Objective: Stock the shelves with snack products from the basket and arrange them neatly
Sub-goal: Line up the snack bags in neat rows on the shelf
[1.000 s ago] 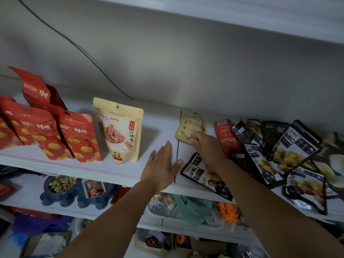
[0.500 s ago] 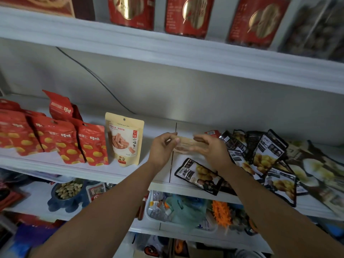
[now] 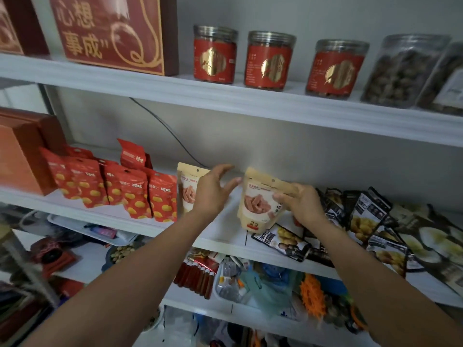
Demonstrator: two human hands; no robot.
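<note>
Gripped in the right hand (image 3: 303,204): one beige snack pouch (image 3: 260,204), pinched at its right edge, thumb across the printed front, other fingers curled round behind. Roughly upright, slightly tilted. Lies at 9 o'clock of the gripping hand, with most of the pack clear of the palm. Bottom edge low over the middle shelf (image 3: 220,237); contact with the shelf not discernible.

At 9 o'clock of the held pouch: left hand (image 3: 213,194), fingers straight and spread, holding nothing. Fingertips just beside the pouch's upper left corner; touching or apart, cannot tell. Partly covers a second beige pouch (image 3: 186,189), standing upright on the same shelf.

Further toward 9 o'clock: row of red pouches (image 3: 135,196) with yellow print, upright and packed side by side, one more red pack behind the row. At the shelf's left end: an orange box (image 3: 20,156).

At 3 o'clock of the right hand: heap of dark pouches (image 3: 363,216), lying flat and overlapping. One of them at 5 o'clock of the held pouch, reaching the shelf's front edge.

On the upper shelf (image 3: 250,96), at 12 o'clock of the hands: three red-labelled jars (image 3: 269,61) in a row. At 2 o'clock: clear jars (image 3: 403,71) filled with brown pieces. At 10 o'clock: dark red box (image 3: 112,31) with gold characters.

Against the back wall, between the two shelves: black cable (image 3: 162,126), running diagonally down toward the beige pouches.
</note>
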